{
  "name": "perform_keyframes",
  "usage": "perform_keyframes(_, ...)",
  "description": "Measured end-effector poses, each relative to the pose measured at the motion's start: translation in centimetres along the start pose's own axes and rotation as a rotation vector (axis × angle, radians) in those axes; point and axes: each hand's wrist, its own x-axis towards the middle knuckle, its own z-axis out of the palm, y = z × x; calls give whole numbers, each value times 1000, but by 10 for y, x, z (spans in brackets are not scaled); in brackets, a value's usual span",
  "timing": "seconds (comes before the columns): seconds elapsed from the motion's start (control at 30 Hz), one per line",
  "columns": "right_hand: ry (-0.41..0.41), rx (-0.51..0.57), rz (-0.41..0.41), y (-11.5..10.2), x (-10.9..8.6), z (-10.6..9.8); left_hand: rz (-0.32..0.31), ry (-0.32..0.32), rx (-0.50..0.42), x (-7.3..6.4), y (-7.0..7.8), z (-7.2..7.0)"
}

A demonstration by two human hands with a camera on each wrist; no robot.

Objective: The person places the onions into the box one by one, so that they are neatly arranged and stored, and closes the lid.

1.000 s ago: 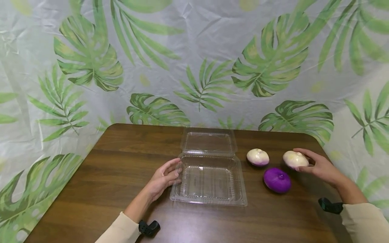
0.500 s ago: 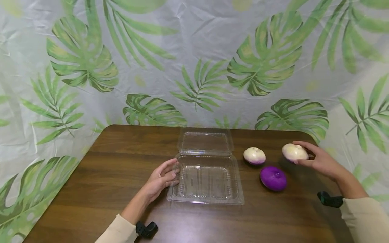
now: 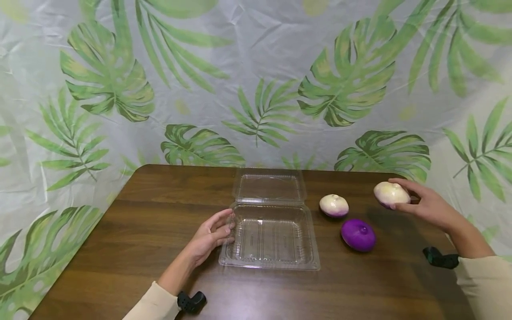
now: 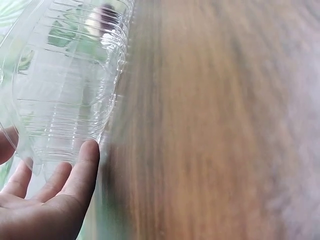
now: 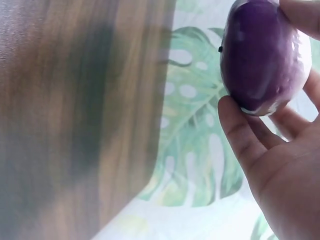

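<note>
My right hand grips a glossy white-and-purple turnip, held above the table at the right. In the right wrist view, the purple side of this turnip shows between thumb and fingers. A second white-topped turnip lies on the table, with an all-purple round vegetable close in front of it. My left hand touches the left side of a clear plastic clamshell box. In the left wrist view, its extended fingers rest against the box's ribbed wall.
The hinged lid of the box lies folded back toward the table's far edge. Behind the brown wooden table hangs a leaf-patterned sheet. A black wrist camera sits on each wrist.
My right hand has raised its turnip off the table, up and slightly away. The left hand still touches the box. The whole view has shifted a little.
</note>
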Motion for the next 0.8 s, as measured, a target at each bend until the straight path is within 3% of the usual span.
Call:
perform_keyframes(0.5,-30,-53,35,-31,12,-11,-1,13,-2,1,0,2)
perform_keyframes(0.8,-10,3,-52,-43,13,-6,4,25,-12,0,0,3)
